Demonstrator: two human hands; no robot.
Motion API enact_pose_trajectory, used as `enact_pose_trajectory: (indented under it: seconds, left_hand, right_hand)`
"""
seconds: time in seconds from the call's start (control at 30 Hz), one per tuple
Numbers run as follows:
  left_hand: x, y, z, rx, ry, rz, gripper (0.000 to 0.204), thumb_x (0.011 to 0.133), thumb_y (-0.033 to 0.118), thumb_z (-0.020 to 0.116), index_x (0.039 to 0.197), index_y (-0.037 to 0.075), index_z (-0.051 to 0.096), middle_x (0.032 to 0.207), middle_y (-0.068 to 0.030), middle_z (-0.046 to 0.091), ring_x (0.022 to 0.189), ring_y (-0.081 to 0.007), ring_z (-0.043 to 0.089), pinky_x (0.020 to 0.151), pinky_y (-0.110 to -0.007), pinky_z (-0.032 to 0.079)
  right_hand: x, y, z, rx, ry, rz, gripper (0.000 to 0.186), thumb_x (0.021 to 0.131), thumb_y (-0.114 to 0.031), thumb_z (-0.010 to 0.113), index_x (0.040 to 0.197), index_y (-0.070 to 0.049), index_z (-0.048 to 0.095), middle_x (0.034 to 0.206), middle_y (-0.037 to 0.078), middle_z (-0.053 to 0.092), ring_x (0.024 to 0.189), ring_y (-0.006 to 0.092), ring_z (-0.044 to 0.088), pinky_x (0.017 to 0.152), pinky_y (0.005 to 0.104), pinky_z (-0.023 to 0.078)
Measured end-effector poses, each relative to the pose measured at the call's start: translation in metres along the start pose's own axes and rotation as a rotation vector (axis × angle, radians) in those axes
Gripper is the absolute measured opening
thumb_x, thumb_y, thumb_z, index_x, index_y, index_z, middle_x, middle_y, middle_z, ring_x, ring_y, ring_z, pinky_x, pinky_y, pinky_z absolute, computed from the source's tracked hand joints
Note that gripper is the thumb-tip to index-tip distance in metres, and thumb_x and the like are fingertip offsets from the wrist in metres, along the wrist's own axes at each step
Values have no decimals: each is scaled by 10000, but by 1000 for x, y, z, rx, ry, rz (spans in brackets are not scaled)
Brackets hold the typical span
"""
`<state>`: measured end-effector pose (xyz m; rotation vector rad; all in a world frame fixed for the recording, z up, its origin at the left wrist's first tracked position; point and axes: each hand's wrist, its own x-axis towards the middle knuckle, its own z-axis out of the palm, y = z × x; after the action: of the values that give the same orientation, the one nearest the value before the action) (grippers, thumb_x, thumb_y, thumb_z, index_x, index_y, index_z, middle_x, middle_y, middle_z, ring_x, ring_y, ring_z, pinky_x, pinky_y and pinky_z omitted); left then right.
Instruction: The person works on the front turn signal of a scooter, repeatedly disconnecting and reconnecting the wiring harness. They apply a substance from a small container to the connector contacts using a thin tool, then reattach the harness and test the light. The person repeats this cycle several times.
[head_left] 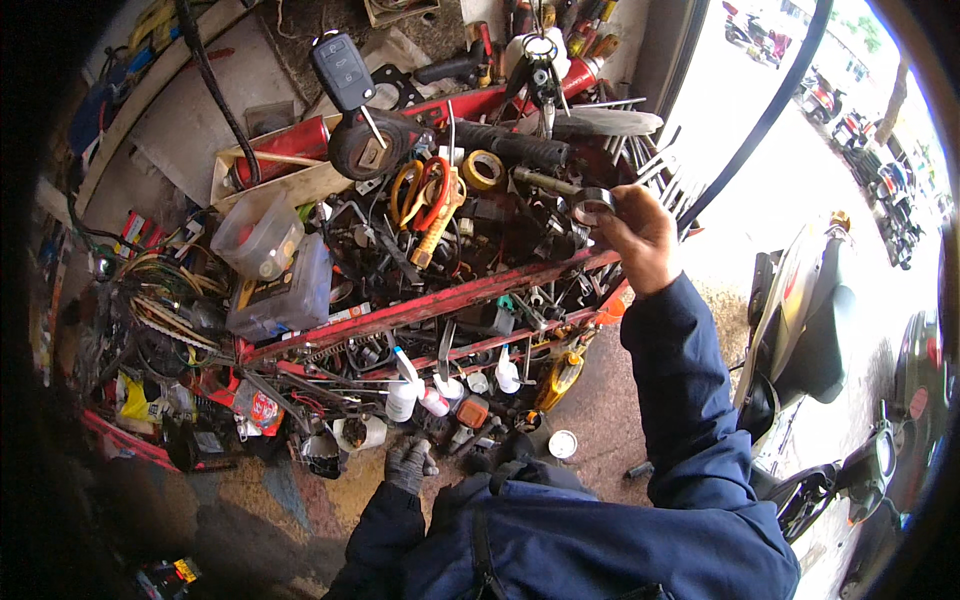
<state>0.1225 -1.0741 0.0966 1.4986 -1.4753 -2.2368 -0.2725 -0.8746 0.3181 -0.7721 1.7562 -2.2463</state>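
My bare right hand (645, 240) reaches over the right end of a red, tool-filled tray (470, 292). Its thumb and fingers pinch a dark, shiny ring that looks like a roll of tape (592, 203). Just left of it lies a metal rod-like tool (545, 181), and farther left a roll of yellow tape (483, 170). Low near my body, my left hand (410, 466) wears a grey glove and has its fingers curled; whether they hold anything is hidden. White bottles (402, 399) stand just beyond it, beside a small orange-and-black object (472, 411).
Red- and orange-handled cutters (432, 195) lie in the cluttered tray. A car key (344, 75) and a key bunch (541, 75) hang over it. Plastic boxes (280, 290) and coiled cables (165, 310) crowd the left. A scooter (810, 310) stands at right.
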Motion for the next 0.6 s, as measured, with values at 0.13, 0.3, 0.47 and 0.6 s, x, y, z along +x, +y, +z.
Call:
enact_pose_trajectory:
  seconds: [0.13,0.3,0.47,0.6]
  left_hand:
    - [-20,30,26,102,-116,202,129,888,176,623,905,70,552,579,-31,554,465,-125,525,451,-261,440]
    - [-45,69,79,105,-349,603,217,877,186,652,1029,67,553,821,10,576,691,-81,530,625,-238,459]
    - [-49,83,97,301,-358,701,216,836,162,648,1015,51,604,870,-35,633,785,-137,592,711,-281,479]
    - [-54,73,86,360,-289,674,176,858,143,612,1003,43,605,857,-30,632,779,-135,589,700,-283,475]
  right_hand:
    - [-44,-3,14,212,-146,99,171,853,-104,616,952,-8,516,842,131,639,608,169,608,535,273,523]
    - [-122,44,69,359,-383,568,109,887,-5,556,993,-10,533,850,100,645,657,152,629,549,281,543]
    - [-184,87,100,459,-399,775,162,909,-116,599,1013,-3,548,829,60,627,625,125,604,540,270,534]
    - [-206,102,98,284,-496,507,308,862,-73,647,1137,12,537,954,43,607,754,116,589,666,259,491]
